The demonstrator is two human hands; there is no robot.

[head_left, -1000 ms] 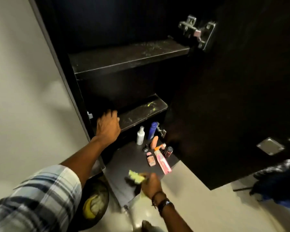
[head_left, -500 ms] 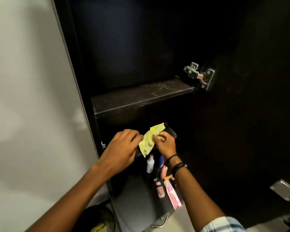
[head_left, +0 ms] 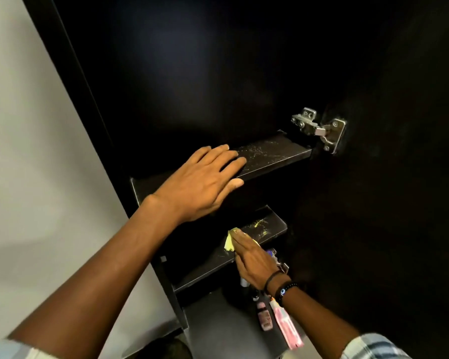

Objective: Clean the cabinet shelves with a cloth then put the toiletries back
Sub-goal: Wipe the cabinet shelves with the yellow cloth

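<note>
Head view: right hand (head_left: pixel 254 260) presses yellow cloth (head_left: pixel 230 242) flat on lower shelf (head_left: pixel 205 270), cloth's long axis seemingly running front-to-back.

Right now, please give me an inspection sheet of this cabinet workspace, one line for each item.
Surface: dark upper shelf and dark lower shelf, both with pale smears.
Job's things: yellow crumpled cloth pressed on the lower shelf; pink flat tube and small pink bottle lying on the dark ledge below.
Clutter: nothing seen.
Grippers: left hand flat on the upper shelf, holding nothing; right hand pressing the cloth, its fingers on it.
Cables: nothing seen.
Surroundings: open dark cabinet door with metal hinge; pale wall at left.
</note>
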